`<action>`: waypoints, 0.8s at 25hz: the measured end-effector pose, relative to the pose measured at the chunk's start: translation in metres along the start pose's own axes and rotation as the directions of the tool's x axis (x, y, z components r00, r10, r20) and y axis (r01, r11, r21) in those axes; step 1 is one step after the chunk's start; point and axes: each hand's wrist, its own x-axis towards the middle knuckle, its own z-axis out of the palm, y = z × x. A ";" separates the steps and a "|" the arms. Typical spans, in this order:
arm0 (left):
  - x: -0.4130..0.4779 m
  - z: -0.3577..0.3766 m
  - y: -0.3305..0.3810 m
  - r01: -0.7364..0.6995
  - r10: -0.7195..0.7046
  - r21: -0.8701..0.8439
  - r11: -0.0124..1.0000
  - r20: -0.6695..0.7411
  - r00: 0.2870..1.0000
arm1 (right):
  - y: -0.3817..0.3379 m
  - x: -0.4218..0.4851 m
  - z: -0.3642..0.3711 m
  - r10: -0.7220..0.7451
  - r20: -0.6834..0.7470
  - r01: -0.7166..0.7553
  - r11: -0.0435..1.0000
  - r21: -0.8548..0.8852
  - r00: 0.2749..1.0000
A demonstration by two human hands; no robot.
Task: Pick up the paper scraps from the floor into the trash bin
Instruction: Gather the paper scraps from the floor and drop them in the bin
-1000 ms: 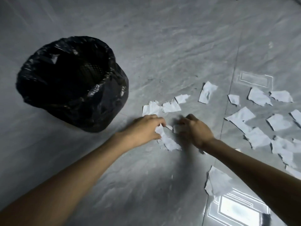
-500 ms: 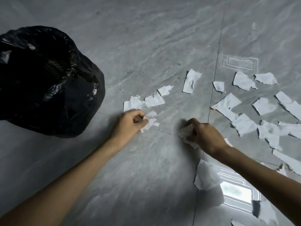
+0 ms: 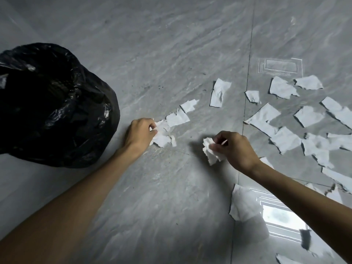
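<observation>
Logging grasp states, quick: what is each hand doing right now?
Left hand: fingers closed on paper scraps lying on the floor.
Right hand: fingers closed around a crumpled paper wad.

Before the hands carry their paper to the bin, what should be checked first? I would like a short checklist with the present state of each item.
1. Right hand holds its crumpled scrap firmly: ok, fingers closed on it.
2. Left hand has gathered its scraps: not ok, several lie loose at the fingertips, not enclosed.
3. Trash bin within the left arm's reach: ok, it stands just beside that hand.
4. Bin mouth open: ok, the black liner gapes upward.
5. Room left inside the bin: cannot tell, the interior is dark.
6. Floor cleared: not ok, many scraps remain on the right.
</observation>
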 end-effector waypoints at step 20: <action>-0.069 -0.238 -0.084 0.195 -0.193 -0.034 0.980 -0.399 0.897 | -0.341 0.006 0.045 -0.383 0.041 0.207 0.583 0.786 0.923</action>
